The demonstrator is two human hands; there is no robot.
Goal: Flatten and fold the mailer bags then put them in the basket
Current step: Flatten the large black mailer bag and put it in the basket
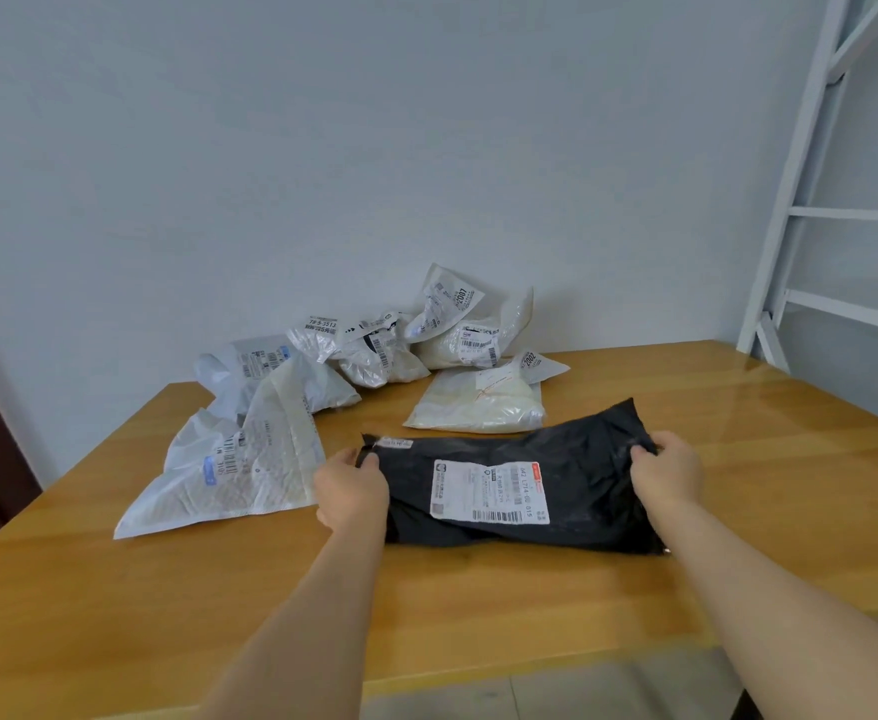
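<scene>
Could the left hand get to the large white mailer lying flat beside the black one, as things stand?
Probably yes. The white mailer lies just left of the left hand, with only bare table between. But that hand is pinching the black mailer and would have to let go first.

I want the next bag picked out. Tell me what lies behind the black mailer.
Directly behind the black mailer lies a flat cream mailer on the table; further back, crumpled white mailers against the wall. Their undersides are hidden.
</scene>
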